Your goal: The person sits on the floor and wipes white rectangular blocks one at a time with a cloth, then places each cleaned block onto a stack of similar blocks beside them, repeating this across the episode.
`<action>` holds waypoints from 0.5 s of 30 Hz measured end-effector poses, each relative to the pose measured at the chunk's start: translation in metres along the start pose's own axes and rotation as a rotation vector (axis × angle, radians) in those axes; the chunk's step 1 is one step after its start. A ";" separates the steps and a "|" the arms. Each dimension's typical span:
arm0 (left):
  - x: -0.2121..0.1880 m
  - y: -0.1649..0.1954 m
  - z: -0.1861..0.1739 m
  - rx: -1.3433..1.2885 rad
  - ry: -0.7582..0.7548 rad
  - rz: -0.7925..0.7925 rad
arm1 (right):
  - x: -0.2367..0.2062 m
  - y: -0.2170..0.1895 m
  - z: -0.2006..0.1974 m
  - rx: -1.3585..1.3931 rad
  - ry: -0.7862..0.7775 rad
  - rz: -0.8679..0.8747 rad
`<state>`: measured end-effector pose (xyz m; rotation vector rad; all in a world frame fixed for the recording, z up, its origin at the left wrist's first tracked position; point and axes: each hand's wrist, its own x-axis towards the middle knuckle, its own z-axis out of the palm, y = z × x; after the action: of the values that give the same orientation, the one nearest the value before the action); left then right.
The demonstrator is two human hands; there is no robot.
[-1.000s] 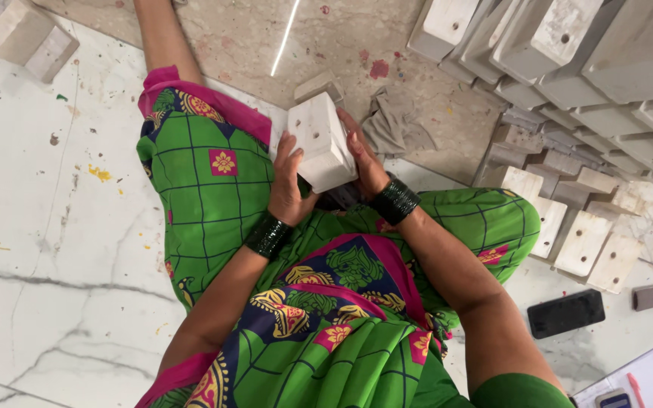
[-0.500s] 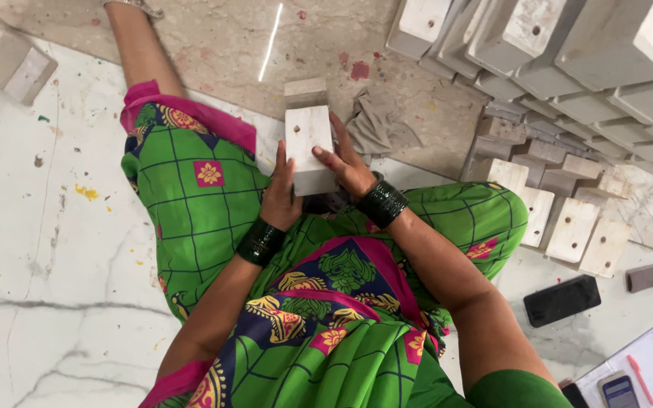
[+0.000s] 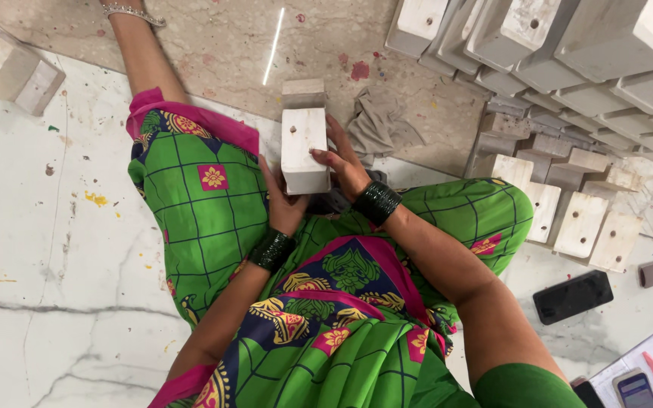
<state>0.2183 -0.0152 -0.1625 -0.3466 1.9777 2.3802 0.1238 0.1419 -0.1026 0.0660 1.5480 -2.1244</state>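
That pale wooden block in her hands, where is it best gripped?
Probably across the wooden block at its two long sides, coming from left and right, as the left hand and right hand do: those faces look flat and parallel, and the holed top face stays clear.

The white wooden block (image 3: 304,149) is a squared, elongated piece painted or primed a pale off-white, with flat faces and fairly crisp edges. Its broad upper face shows a single small dark hole near the far end, and the finish looks a little scuffed and uneven. It is held upright-ish above the person's lap, long axis running away from the body, the near end lowest. The left hand (image 3: 283,202) cups its near left side from beneath, and the right hand (image 3: 345,162) presses against its right face with the fingers laid along it. Its far end touches or sits just before a second, duller block on the floor; which, I cannot tell.
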 end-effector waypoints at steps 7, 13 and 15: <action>0.005 -0.050 -0.019 -0.159 -0.117 -0.047 | 0.001 0.007 -0.011 -0.796 -0.030 -0.214; 0.002 -0.071 -0.020 -0.072 -0.138 -0.050 | -0.008 -0.009 0.005 -1.241 -0.026 -0.325; 0.001 -0.072 -0.020 -0.011 -0.133 -0.066 | -0.011 -0.013 0.013 -1.335 -0.015 -0.275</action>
<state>0.2322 -0.0210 -0.2358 -0.2430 1.8670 2.3101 0.1310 0.1376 -0.0828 -0.6302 2.7115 -0.8433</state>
